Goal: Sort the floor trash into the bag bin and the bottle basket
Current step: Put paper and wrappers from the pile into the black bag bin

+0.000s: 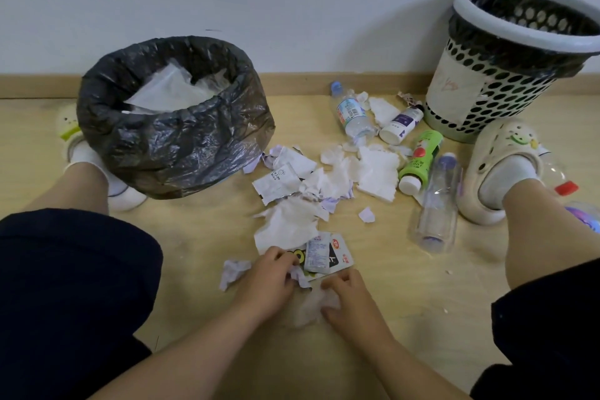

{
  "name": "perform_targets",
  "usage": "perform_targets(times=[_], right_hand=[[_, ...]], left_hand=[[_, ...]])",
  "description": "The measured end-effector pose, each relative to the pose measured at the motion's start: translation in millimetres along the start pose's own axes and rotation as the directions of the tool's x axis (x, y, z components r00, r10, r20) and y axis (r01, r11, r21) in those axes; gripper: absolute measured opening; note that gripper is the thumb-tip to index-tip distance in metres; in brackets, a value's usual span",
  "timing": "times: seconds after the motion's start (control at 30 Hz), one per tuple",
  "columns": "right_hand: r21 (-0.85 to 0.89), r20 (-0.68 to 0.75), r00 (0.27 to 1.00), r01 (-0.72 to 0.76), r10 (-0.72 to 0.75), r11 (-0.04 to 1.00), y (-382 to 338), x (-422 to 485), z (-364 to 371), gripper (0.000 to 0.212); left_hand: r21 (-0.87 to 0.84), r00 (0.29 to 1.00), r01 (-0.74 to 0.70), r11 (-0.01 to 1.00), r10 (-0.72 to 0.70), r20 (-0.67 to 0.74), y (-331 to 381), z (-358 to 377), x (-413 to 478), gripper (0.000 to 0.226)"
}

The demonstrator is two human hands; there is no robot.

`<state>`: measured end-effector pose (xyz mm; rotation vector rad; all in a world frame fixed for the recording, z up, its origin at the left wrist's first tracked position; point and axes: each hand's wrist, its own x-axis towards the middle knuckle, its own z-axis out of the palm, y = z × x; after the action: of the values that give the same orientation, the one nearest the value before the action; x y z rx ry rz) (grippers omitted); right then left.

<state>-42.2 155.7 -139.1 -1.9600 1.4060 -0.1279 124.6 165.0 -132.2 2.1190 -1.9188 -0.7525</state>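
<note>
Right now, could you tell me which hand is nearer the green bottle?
Right. The right hand is below-left of the green bottle; the left hand, farther left.

The black-bagged bin [175, 143] stands at the far left edge of the floor [406, 302], the perforated white basket [487, 88] at the far right. Torn paper [324, 178] lies between them, and bottles [422, 153] lie on their sides beside the basket. My left hand [269, 282] grips wrappers [328, 256]. My right hand [350, 302] grips a crumpled tissue [311, 305].

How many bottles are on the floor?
5: water bottle, white bottle, green bottle and big clear bottle beside the basket; red-capped bottle behind the right foot. More may be hidden.
</note>
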Motion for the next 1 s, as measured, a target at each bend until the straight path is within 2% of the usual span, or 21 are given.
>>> perform_targets(times=[0.1, 0.2, 0.3, 0.4, 0.47, 0.57, 0.67, 0.77, 0.87, 0.97, 1.0], right_hand=[[-0.063, 0.001, 1.000, -0.002, 0.002, 0.998, 5.3, 2.9, 0.9, 0.027], [-0.068, -0.056, 0.993, -0.103, 0.099, 0.992, 7.9, 3.9, -2.9, 0.006], [0.127, -0.160, 0.959, -0.213, 0.232, 0.969, 7.5, 5.0, -6.6, 0.020], [0.271, -0.239, 0.923, -0.234, 0.301, 0.934, 4.8, 9.0, -11.4, 0.035], [0.296, -0.257, 0.911, -0.244, 0.323, 0.924, 3.1, 11.2, -12.5, 0.033], [0.349, -0.278, 0.889, -0.260, 0.365, 0.900, 0.7, 12.5, -12.3, 0.028], [0.432, -0.284, 0.866, -0.267, 0.411, 0.862, -0.5, 14.4, -11.2, 0.029], [0.443, -0.245, 0.871, -0.290, 0.426, 0.848, -0.6, 16.0, -8.7, 0.030], [0.416, -0.215, 0.882, -0.305, 0.419, 0.857, -4.0, 13.0, -7.2, 0.037], [0.387, -0.193, 0.898, -0.301, 0.395, 0.872, -6.7, 10.3, -6.6, 0.042], [0.358, -0.189, 0.907, -0.294, 0.377, 0.887, -7.3, 9.9, -6.7, 0.043]], left_hand=[[-0.015, 0.999, -0.022, 1.000, 0.021, -0.027, -4.4, -4.9, -2.7, 0.036], [0.049, 0.997, -0.022, 0.999, 0.026, -0.076, -8.2, -11.3, -9.3, 0.037], [0.198, 0.985, 0.084, 0.977, -0.052, -0.163, -10.0, -19.4, -17.6, 0.043], [0.194, 0.953, 0.252, 0.948, -0.209, -0.218, -10.8, -27.1, -19.2, 0.047], [0.113, 0.934, 0.339, 0.934, -0.319, -0.163, -14.0, -31.8, -18.0, 0.053], [0.042, 0.905, 0.415, 0.909, -0.417, 0.082, -21.5, -33.2, -21.5, 0.070], [0.052, 0.911, 0.383, 0.922, -0.386, 0.143, -29.2, -28.4, -25.7, 0.065], [-0.027, 0.934, 0.338, 0.941, -0.332, 0.135, -30.0, -25.5, -23.4, 0.057], [-0.066, 0.939, 0.304, 0.950, -0.287, 0.189, -23.2, -21.8, -19.2, 0.051], [-0.087, 0.958, 0.234, 0.968, -0.215, 0.188, -10.3, -14.9, -17.2, 0.021], [-0.112, 0.965, 0.219, 0.969, -0.198, 0.172, -7.8, -11.9, -16.2, 0.024]])
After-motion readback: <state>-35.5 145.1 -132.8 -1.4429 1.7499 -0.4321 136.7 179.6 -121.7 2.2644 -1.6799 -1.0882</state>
